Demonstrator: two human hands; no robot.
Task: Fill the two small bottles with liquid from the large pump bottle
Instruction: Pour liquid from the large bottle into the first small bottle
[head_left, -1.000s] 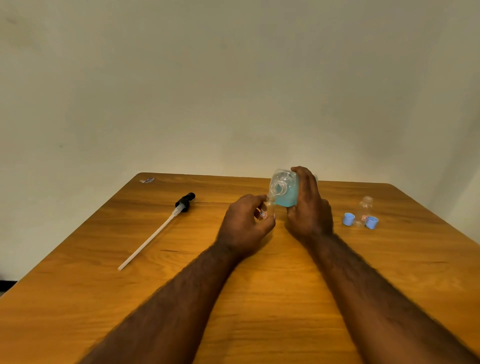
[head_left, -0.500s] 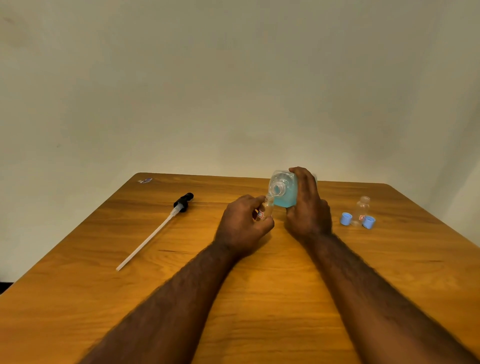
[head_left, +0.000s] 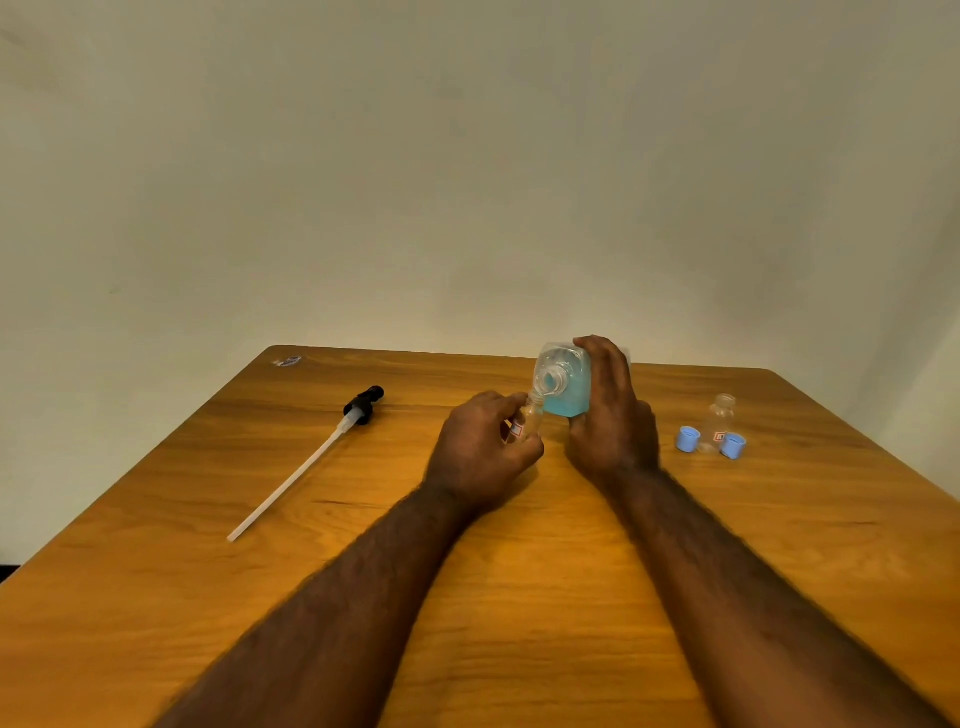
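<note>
first small bottle (head_left: 530, 420), pinched in our left hand (head_left: 483, 449), toward the far edge of the table (head_left: 337, 597); large bottle (head_left: 566, 387), tipped, gripped by our right hand (head_left: 612, 415), mouth at its neck. step: first fill. next, we judge: slow tilt, mouths aligned.

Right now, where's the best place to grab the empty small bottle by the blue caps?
Probably pinch the empty small bottle at its shoulder, from above: it stands upright, with the left cap and right cap close beside its base.
</note>
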